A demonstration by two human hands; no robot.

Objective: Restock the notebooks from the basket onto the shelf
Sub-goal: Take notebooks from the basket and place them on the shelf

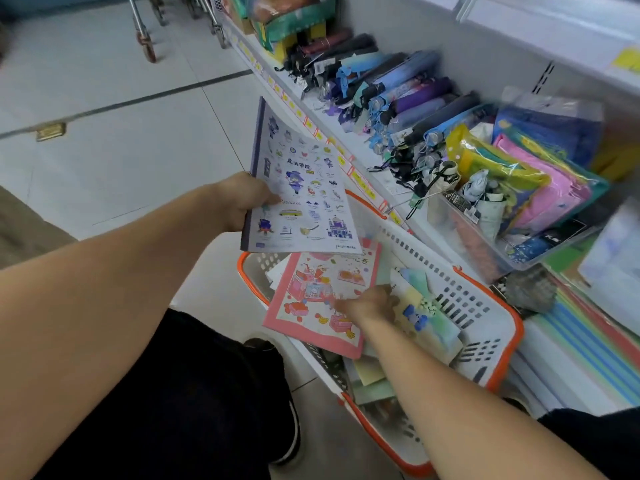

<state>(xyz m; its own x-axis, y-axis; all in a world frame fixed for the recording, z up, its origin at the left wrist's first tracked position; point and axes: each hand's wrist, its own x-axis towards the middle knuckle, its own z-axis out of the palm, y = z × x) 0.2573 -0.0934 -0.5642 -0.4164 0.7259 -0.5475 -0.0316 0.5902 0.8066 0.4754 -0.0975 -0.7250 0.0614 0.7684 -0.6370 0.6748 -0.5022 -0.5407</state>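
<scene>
Notebooks are what I am handling, and the nearest one is the pink-bordered softcover notebook [320,299] lying tilted on top of the pile in the white plastic basket with orange rim [512,327]. My right hand [372,303] is reaching down into the basket and resting on this notebook's right edge; I cannot tell whether my fingers are curling under it or just lying on it, as they are blurred. Just to the right of that hand, a pale pastel notebook with a blue figure [426,317] is leaning against the basket wall, and below it more green and cream covers are showing.

Further out and up to the left, my left hand [239,199] is gripping a thin white notebook printed with small purple wizard pictures [301,188], thumb on the cover near the dark spine, holding it above the basket's far end.

I am judging these as light, flexible and smooth-covered: they are likely to droop or slide if pinched at a corner, so taking hold along the spine side looks safest.

Beyond both hands, the white shop shelf [346,140] is carrying rows of folded umbrellas in blue, purple and black sleeves [398,98].
</scene>
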